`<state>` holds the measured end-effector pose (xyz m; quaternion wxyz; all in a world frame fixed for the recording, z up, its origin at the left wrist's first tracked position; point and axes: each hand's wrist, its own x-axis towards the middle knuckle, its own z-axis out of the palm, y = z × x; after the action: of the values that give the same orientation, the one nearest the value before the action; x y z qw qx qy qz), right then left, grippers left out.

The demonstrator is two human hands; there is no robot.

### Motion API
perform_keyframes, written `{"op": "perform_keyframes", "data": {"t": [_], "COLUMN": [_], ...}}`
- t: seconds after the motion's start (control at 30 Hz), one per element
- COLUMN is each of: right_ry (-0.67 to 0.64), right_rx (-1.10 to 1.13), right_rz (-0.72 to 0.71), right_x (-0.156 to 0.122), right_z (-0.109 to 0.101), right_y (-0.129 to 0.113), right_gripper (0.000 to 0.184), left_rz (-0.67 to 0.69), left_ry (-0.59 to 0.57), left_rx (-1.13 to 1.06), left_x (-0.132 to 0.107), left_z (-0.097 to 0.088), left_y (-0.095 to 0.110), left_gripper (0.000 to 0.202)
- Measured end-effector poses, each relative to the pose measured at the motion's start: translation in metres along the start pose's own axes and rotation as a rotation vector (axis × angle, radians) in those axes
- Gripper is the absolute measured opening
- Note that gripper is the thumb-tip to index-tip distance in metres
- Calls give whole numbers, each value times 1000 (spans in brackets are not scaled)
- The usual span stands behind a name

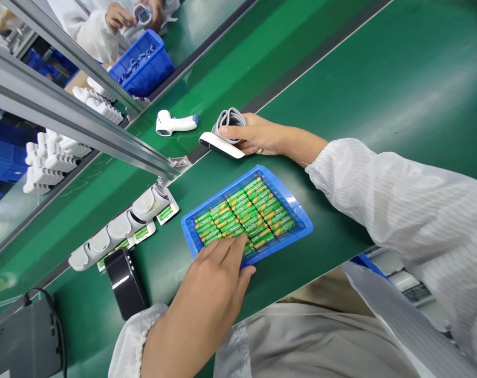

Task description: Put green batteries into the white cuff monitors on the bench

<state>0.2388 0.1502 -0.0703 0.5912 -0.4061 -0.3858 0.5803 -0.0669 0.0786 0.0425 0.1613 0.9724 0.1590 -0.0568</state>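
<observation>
A blue tray (291, 202) full of green and gold batteries (246, 212) lies on the green bench in front of me. My left hand (213, 286) rests at the tray's near edge, its fingers lying on the nearest batteries. My right hand (258, 137) reaches past the tray and is closed on a white and grey thermometer gun (225, 134) lying on its side. Whether the left fingers pinch a battery is hidden.
Another thermometer gun (173, 123) lies on the conveyor beyond. A row of white guns with open battery bays (122, 226) sits left of the tray, beside a black box (125, 283). An aluminium rail (76, 123) crosses overhead. A co-worker's hands (118, 16) hold a device above a blue bin (144, 63).
</observation>
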Motion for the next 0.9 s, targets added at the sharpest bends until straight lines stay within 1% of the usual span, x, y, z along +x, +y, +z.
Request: {"op": "perform_keyframes", "data": {"t": [0.13,0.4,0.6,0.77,0.9], "right_ry": [-65,-69,-33,31,46], "right_rx": [-14,-31,-36,-3,-5], "right_rz": [-11,-24,-3,39,34], "right_x": [2,2,0,0,-1], "right_z": [-4,-5,-3,0,1], "right_y": [1,2,0,-1,-1], "right_gripper": [63,61,60,60,59], "left_rz": [-27,-6,-19,-43,-50], "left_ry": [-23,-7,59,27,16], "left_rx": [-8,-58,-19,-9,-15], "left_x": [-1,-1,2,2,2], "left_z": [-2,0,-5,-2,1], "left_y": [2,0,-5,-6,-4], "left_gripper": [35,34,40,41,41]}}
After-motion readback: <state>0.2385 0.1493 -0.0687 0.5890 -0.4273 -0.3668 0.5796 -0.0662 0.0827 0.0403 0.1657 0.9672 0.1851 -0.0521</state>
